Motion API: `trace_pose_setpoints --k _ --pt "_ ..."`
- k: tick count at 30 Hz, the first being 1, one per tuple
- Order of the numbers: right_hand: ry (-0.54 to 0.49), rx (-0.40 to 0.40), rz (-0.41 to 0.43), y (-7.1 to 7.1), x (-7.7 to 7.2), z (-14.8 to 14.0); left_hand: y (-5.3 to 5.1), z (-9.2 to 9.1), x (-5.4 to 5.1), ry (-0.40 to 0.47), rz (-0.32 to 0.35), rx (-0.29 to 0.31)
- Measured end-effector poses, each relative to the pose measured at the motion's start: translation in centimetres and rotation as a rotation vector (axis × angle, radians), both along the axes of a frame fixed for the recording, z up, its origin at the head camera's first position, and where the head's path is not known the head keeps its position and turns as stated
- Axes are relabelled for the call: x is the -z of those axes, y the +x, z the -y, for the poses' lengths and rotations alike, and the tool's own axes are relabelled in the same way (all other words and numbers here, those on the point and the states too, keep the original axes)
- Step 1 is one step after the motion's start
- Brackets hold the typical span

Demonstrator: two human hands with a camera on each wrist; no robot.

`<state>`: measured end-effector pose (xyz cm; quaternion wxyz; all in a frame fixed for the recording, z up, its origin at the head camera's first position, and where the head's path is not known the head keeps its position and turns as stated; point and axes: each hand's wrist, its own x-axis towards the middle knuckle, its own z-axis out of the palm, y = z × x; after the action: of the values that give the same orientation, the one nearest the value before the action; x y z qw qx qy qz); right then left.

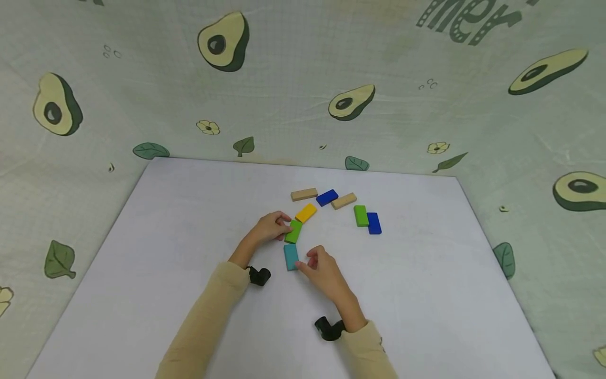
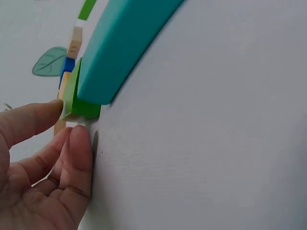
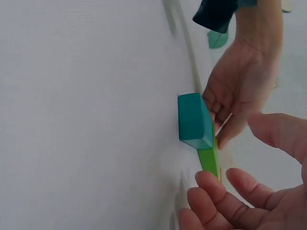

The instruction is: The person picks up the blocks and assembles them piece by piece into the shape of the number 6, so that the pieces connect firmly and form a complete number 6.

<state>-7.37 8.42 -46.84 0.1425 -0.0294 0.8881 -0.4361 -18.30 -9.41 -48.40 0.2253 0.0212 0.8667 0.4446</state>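
Observation:
A green block (image 1: pixel 293 231) lies flat on the white table. My left hand (image 1: pixel 271 227) is at its left side, the thumb (image 2: pixel 45 115) at the block's edge and the fingers loosely bent just below it, not wrapped round it. Nearer to me lies a teal block (image 1: pixel 291 257), which looms large in the left wrist view. My right hand (image 1: pixel 324 271) is beside the teal block's near right corner. In the right wrist view its thumb and fingers are spread, with a gap to the teal block (image 3: pixel 191 120), and they hold nothing.
The blocks form a curve: past the green one come a yellow block (image 1: pixel 306 212), a wooden block (image 1: pixel 304 195), a blue block (image 1: pixel 327 197) and another wooden block (image 1: pixel 344 200). On the right, a second green block (image 1: pixel 361 216) touches a second blue block (image 1: pixel 374 223). Avocado-print cloth hangs behind.

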Motion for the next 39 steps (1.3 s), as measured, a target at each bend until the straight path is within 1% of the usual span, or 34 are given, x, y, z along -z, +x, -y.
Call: trace_pose_setpoints --k 4,8,12,15,19,23,27,32,35,39 --pt "-0.025 0.033 -0.034 0.0 -0.7 -1.0 0.9 0.0 0.2 0.004 -0.036 -0.012" --pt "-0.048 0.071 -0.074 -0.1 -1.6 -2.0 1.7 0.0 0.4 0.043 -0.067 -0.060" --pt "-0.055 0.099 -0.110 -0.7 -2.4 -3.2 2.3 0.0 0.2 0.079 -0.069 -0.117" --pt "-0.048 0.127 -0.126 -1.3 -2.6 -4.3 2.9 0.2 0.0 0.107 -0.071 -0.144" --pt "-0.035 0.168 -0.139 -2.3 -2.7 -6.0 3.7 0.5 0.1 0.110 -0.104 -0.167" --pt "-0.023 0.206 -0.167 -3.2 -2.7 -7.7 4.7 0.7 0.4 0.069 -0.156 -0.181" --pt "0.001 0.260 -0.189 -4.0 -2.7 -9.3 5.9 0.5 0.5 0.047 -0.178 -0.191" --pt "0.011 0.324 -0.208 -4.8 -2.6 -11.0 7.5 0.0 0.3 0.061 -0.200 -0.207" --pt "0.018 0.359 -0.203 -5.3 -2.3 -11.9 8.1 -0.2 0.1 0.071 -0.214 -0.207" --pt "0.036 0.405 -0.177 -6.1 -1.8 -12.8 8.7 -0.4 0.0 0.075 -0.237 -0.204"
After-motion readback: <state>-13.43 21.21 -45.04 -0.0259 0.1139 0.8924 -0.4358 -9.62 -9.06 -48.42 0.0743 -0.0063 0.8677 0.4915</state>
